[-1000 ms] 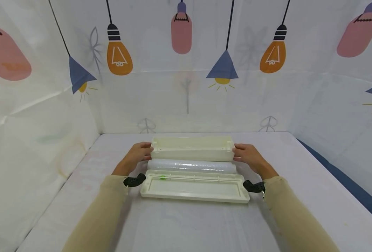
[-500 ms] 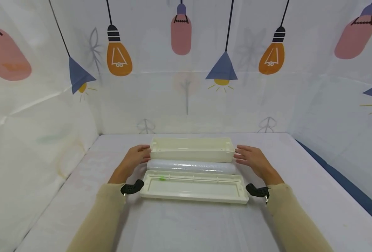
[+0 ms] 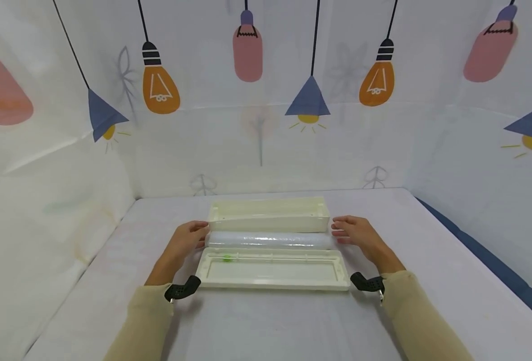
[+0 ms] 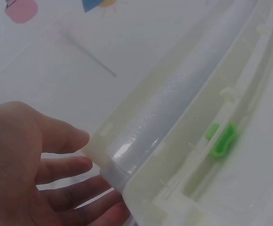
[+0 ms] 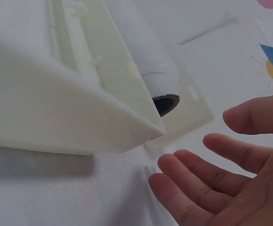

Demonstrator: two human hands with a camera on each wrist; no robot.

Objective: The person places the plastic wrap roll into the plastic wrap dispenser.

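Clearly the roll of cling film (image 3: 269,239) sits mid-worktop (image 3: 270,326), wedged between the dispenser's far tray (image 3: 268,214) and near lid (image 3: 272,269). It looks light, slick and easily dented, so its two ends seem the safest hold. The left hand (image 3: 186,241) has relaxed fingers (image 4: 75,169) touching the roll's left end; the right hand (image 3: 355,231) hovers open just off the right end. The roll's underside is hidden by the lid.

A cream plastic dispenser box (image 3: 269,215), smooth and faintly glossy, holds a shiny film roll (image 3: 268,239) on a matt cloth-covered counter (image 3: 284,326).
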